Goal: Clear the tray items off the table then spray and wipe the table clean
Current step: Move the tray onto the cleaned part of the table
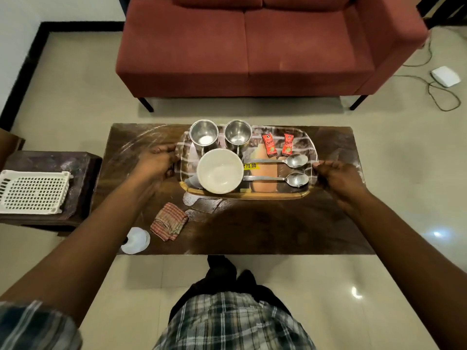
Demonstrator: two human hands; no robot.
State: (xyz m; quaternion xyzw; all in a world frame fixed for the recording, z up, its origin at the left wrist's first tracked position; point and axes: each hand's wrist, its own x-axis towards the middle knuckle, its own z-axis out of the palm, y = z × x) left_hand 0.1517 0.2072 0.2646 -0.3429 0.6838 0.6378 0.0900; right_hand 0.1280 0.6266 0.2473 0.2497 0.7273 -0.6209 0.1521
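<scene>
While your left hand [156, 160] and right hand [338, 178] are curling fingers round the ends of the loaded patterned rectangular tray [242, 197] on the dark wooden table [252, 228], clearing is only beginning (spraying, wiping remain).

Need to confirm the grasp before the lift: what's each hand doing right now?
Left hand: grips the left edge of the tray.
Right hand: grips the right edge of the tray.

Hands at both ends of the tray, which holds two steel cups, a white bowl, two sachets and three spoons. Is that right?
No. The head view shows two spoons, not three: a far spoon and a near spoon. The rest stands: left hand, right hand, tray, cups, bowl, sachets.
</scene>
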